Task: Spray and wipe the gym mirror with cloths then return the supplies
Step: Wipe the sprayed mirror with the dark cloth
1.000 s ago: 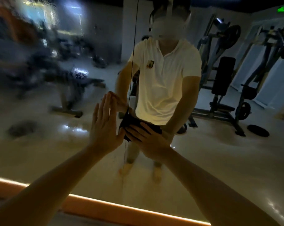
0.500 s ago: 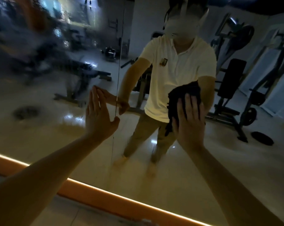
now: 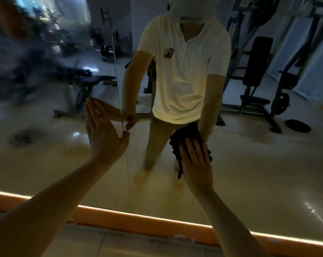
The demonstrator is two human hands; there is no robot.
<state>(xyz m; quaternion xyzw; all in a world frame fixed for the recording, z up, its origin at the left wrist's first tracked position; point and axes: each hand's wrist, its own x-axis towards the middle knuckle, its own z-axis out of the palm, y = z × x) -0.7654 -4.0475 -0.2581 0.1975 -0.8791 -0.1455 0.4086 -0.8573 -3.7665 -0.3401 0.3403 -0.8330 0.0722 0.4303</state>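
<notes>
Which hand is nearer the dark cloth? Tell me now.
Right. The right hand presses the dark cloth flat against the mirror; the left hand touches the mirror apart from it, by the seam.

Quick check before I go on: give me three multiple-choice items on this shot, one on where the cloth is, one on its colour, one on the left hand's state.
1. Where is the cloth?
A. Under the right hand, against the mirror
B. On the floor
C. Draped over a bench

2. What colour is the cloth?
A. White
B. Black
C. Orange

3. How is the left hand?
A. Gripping a spray bottle
B. Open, fingers straight
C. Clenched in a fist

Answers:
1 A: the right hand presses it flat to the mirror.
2 B: it shows black around that hand.
3 B: its fingers are straight and it holds nothing.
</notes>
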